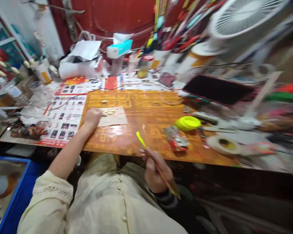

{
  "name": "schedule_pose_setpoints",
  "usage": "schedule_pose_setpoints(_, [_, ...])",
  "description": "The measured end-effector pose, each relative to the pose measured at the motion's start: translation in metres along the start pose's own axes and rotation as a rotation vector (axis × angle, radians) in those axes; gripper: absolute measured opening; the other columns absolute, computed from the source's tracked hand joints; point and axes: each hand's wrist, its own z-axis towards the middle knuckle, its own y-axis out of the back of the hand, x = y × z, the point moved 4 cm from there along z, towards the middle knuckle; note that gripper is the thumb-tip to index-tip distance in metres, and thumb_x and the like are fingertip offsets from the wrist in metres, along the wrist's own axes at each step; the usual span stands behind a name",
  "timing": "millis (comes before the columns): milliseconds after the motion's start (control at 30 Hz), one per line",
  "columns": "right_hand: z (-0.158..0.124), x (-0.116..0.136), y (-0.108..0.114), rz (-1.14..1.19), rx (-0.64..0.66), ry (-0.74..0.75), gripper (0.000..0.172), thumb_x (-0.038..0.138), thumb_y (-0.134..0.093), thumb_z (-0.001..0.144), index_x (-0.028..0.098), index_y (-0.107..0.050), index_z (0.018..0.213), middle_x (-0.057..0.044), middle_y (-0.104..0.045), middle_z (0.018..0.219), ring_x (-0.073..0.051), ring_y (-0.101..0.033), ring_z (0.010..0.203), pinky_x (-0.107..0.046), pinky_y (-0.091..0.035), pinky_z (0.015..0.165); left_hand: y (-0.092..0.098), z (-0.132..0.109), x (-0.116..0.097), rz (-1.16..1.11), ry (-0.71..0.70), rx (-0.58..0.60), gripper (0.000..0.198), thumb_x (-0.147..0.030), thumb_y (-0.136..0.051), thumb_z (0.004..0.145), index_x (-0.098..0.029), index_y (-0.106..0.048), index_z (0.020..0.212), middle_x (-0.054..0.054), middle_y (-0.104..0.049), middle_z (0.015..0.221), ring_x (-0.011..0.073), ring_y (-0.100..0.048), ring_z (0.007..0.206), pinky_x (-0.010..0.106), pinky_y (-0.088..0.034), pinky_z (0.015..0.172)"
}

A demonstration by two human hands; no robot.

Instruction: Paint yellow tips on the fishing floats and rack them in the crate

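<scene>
My left hand (92, 117) reaches out over the orange table mat (141, 133), its fingers curled down beside several small pale beads (108, 111) that lie on a beige card (113, 117). What the fingers hold, if anything, is hidden. My right hand (154, 170) stays near my body at the table's front edge, closed on a thin stick with a yellow-green tip (141, 139). Thin wires (136, 105) run across the mat.
A yellow-green roll (188, 123), a tape roll (223, 144) and a small red and white packet (177, 141) lie to the right. A dark tablet (217, 89), a white fan (244, 19), a tissue box (119, 48) and jars crowd the back. A blue crate (17, 191) stands at lower left.
</scene>
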Motion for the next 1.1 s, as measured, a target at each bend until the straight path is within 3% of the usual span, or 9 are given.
schedule_pose_setpoints(67, [0.007, -0.001, -0.003, 0.046, -0.005, 0.005, 0.039, 0.010, -0.049, 0.095, 0.027, -0.065, 0.126, -0.003, -0.073, 0.097, -0.013, -0.066, 0.075, -0.027, -0.056, 0.068, -0.012, 0.000, 0.012, 0.128, 0.086, 0.064, 0.017, -0.018, -0.058, 0.093, -0.016, -0.069, 0.080, 0.011, -0.071, 0.085, 0.0217, -0.065, 0.086, 0.034, -0.050, 0.078])
schedule_pose_setpoints(133, [0.011, -0.001, -0.006, 0.093, -0.007, 0.019, 0.043, 0.008, -0.050, 0.093, 0.027, -0.064, 0.129, -0.003, -0.074, 0.099, -0.014, -0.066, 0.079, -0.029, -0.057, 0.071, -0.011, -0.009, 0.017, 0.192, 0.118, 0.058, 0.018, -0.023, -0.055, 0.095, -0.017, -0.070, 0.087, 0.011, -0.071, 0.090, 0.0235, -0.064, 0.089, 0.035, -0.049, 0.080])
schedule_pose_setpoints(367, [0.014, -0.004, -0.006, 0.098, 0.047, 0.172, 0.046, 0.008, -0.050, 0.093, 0.025, -0.060, 0.134, -0.008, -0.073, 0.108, -0.019, -0.070, 0.098, -0.037, -0.061, 0.083, 0.029, -0.059, 0.002, 0.149, 0.040, -0.193, 0.018, -0.027, -0.053, 0.099, -0.020, -0.069, 0.095, 0.006, -0.073, 0.095, 0.0214, -0.065, 0.090, 0.033, -0.049, 0.082])
schedule_pose_setpoints(567, [0.032, -0.002, -0.011, -0.049, 0.116, 0.361, 0.051, 0.013, -0.050, 0.094, 0.022, -0.049, 0.145, -0.013, -0.072, 0.119, -0.022, -0.071, 0.105, -0.041, -0.061, 0.088, 0.058, -0.105, -0.003, 0.108, -0.037, -0.277, 0.016, -0.026, -0.056, 0.098, -0.020, -0.070, 0.100, 0.006, -0.074, 0.095, 0.0193, -0.066, 0.090, 0.032, -0.051, 0.084])
schedule_pose_setpoints(833, [0.039, -0.013, -0.017, -0.186, 0.076, 0.239, 0.053, 0.022, -0.051, 0.098, 0.022, -0.042, 0.150, -0.013, -0.066, 0.132, -0.023, -0.065, 0.122, -0.041, -0.058, 0.103, 0.081, -0.145, -0.006, 0.092, -0.099, -0.243, 0.013, -0.022, -0.061, 0.095, -0.020, -0.070, 0.104, 0.007, -0.073, 0.095, 0.0189, -0.065, 0.090, 0.032, -0.052, 0.084])
schedule_pose_setpoints(1100, [0.035, -0.016, -0.015, -0.231, 0.053, 0.198, 0.051, 0.021, -0.048, 0.099, 0.021, -0.043, 0.150, -0.012, -0.065, 0.134, -0.021, -0.063, 0.125, -0.040, -0.056, 0.107, 0.081, -0.149, -0.008, 0.043, -0.163, -0.264, 0.017, -0.021, -0.062, 0.094, -0.022, -0.071, 0.109, 0.007, -0.072, 0.097, 0.0192, -0.066, 0.091, 0.033, -0.052, 0.084])
